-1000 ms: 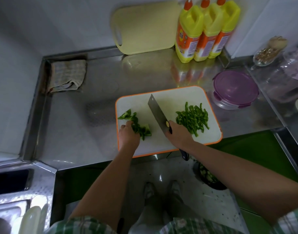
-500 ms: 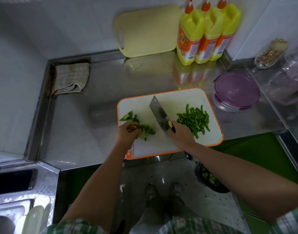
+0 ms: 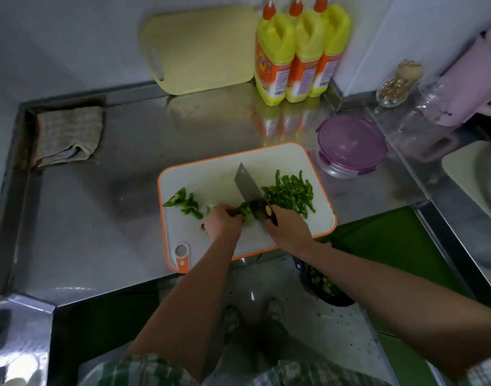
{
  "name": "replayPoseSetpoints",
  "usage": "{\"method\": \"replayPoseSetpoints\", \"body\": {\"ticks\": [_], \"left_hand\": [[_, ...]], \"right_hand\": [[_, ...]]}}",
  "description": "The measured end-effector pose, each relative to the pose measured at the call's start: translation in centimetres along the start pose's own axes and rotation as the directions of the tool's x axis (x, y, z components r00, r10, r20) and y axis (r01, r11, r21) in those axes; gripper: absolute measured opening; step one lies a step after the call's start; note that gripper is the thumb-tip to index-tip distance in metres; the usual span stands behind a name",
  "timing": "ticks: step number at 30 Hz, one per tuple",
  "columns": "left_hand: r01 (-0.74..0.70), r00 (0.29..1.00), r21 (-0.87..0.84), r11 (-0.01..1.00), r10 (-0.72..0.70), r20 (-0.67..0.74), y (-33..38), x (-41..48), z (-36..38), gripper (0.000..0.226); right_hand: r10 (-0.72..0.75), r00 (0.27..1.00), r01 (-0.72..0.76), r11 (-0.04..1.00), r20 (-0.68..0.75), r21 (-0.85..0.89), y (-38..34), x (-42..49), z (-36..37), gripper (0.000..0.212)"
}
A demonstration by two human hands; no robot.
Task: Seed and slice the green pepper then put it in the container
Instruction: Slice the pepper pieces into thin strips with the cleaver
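Rectangular steel cleaver (image 3: 248, 188) gripped in right hand (image 3: 290, 231); left hand (image 3: 223, 224) fingers curled, pinning glossy pepper piece (image 3: 245, 211).

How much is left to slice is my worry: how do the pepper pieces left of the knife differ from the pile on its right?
The left pieces are broad, irregular chunks; the right pile is thin strips. The left pieces lie few and scattered; the right pile is dense and heaped. The left hand grips one left piece at the knife; the right pile lies unheld. Both are green and on the board.
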State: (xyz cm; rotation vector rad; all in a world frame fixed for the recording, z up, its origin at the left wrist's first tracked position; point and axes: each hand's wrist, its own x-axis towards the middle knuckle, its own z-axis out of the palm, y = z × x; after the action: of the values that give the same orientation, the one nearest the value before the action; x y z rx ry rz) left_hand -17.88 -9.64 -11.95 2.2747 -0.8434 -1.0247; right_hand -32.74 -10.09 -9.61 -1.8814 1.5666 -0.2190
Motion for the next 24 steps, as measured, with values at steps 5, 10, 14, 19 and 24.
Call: {"method": "replayPoseSetpoints", "body": {"ticks": [5, 10, 14, 19, 24], "left_hand": [[-0.071, 0.994, 0.293, 0.953, 0.092, -0.058, 0.5, -0.4, -0.9, 0.017], [-0.129, 0.987, 0.298, 0.946, 0.152, -0.054, -0.6, 0.1, -1.5, 0.023], [-0.250, 0.966, 0.218, 0.943, 0.258, -0.006, -0.8, -0.4, -0.8, 0.040], [-0.260, 0.965, 0.295, 0.919, 0.260, 0.041, -0.6, -1.0, -0.1, 0.059], [-0.271, 0.961, 0.287, 0.919, 0.276, 0.025, -0.6, -0.4, 0.0, 0.039]], "right_hand": [[-0.018, 1.000, 0.018, 1.000, -0.013, 0.003, -0.2, 0.0, 0.5, 0.021], [-0.038, 0.998, 0.038, 0.999, -0.048, 0.001, -0.3, 0.2, 0.4, 0.022], [-0.055, 0.998, 0.054, 0.999, -0.042, -0.006, -0.2, 0.3, 0.6, 0.026], [-0.064, 0.996, 0.062, 0.998, -0.060, -0.026, -0.2, 0.3, 0.6, 0.025], [-0.067, 0.991, 0.067, 0.998, -0.120, 0.000, -0.4, 0.1, -0.6, 0.018]]}}
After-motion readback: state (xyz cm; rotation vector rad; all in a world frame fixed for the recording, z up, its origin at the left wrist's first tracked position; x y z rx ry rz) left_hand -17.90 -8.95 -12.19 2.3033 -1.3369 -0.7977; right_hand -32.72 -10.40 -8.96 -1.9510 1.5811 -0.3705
